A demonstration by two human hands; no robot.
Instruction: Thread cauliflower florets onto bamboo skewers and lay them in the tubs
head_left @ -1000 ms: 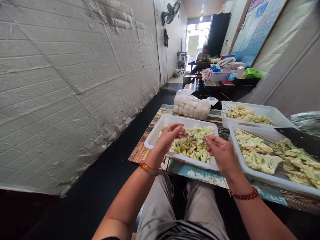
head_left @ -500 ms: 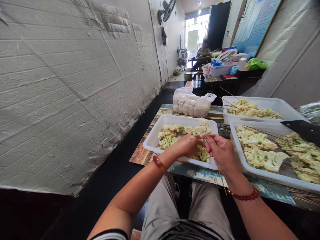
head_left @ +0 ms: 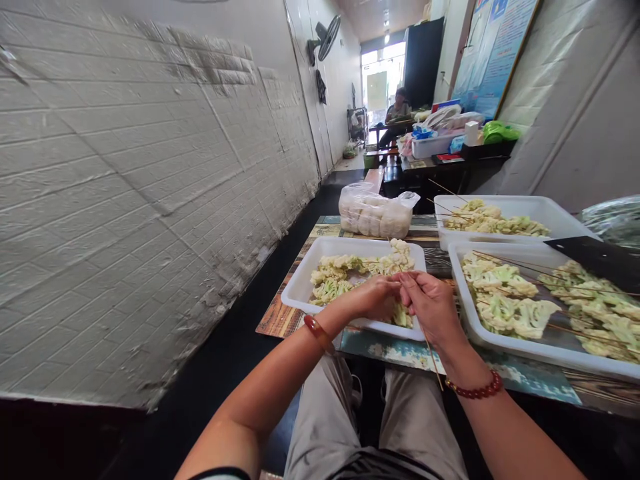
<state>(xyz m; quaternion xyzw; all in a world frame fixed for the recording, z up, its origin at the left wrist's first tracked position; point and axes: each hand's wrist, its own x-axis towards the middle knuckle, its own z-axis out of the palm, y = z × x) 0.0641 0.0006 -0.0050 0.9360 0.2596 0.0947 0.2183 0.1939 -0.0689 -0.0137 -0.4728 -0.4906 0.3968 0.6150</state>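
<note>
Here the two hands are meeting above the right end of a shallow white plastic tray (head_left: 295,287), and the fingertips are touching. The right hand (head_left: 434,303) is pinching, its fingers (head_left: 411,288) drawn together and clamping on a thin brown wooden skewer (head_left: 433,359), whose lower end is slanting down past the palm and over the front edge of the counter (head_left: 387,347). The left hand (head_left: 380,298) is reaching across, back of the hand upward, fingertips pressing in against the right ones; what they are gripping, if anything, is hiding behind the hand, so I cannot tell.

Below them, pale yellow-green cauliflower pieces (head_left: 336,267) are lying in that tray, some showing beyond the left wrist, a few peeking out beneath the hands. An amber-coloured bangle (head_left: 319,333) is circling the left wrist, a dark red beaded bracelet (head_left: 475,389) the right.

Over to the right, a larger white plastic tray (head_left: 467,325) is holding flat, skewered cauliflower bunches (head_left: 520,313), and behind it another white plastic tray (head_left: 565,217) is carrying more. A knotted clear plastic bag of round white items (head_left: 377,213) is resting just behind the first tray.
</note>
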